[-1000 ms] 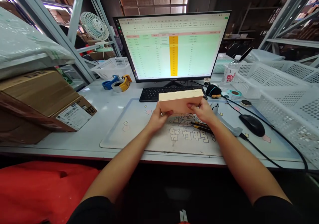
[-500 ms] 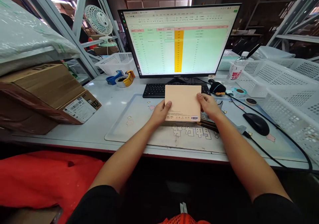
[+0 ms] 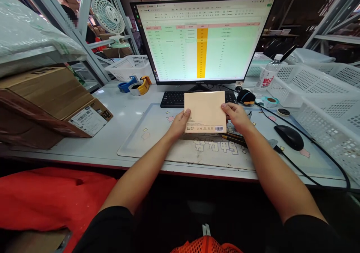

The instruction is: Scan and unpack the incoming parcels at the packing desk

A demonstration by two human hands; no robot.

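Observation:
A flat peach-coloured box [image 3: 204, 110] is held over the desk mat [image 3: 157, 148], its broad face turned up toward me, small print and a barcode along its near edge. My left hand [image 3: 180, 123] grips its left side with the thumb on top. My right hand [image 3: 235, 116] grips its right side the same way. Behind the box lie a black keyboard [image 3: 173, 99] and a monitor [image 3: 202, 39] showing a green and yellow spreadsheet.
A taped cardboard carton [image 3: 53, 103] with a label sits at the left. Tape dispensers [image 3: 135, 86] lie near a white basket. At the right are a black mouse [image 3: 289, 137], a handheld scanner with cable, pens, a water bottle [image 3: 267, 76] and white mesh baskets [image 3: 323, 103]. Red fabric lies below the desk edge.
The box has been tipped from showing its long edge to showing its broad printed face. Both hands kept hold and shifted slightly; my view moved closer to the desk.

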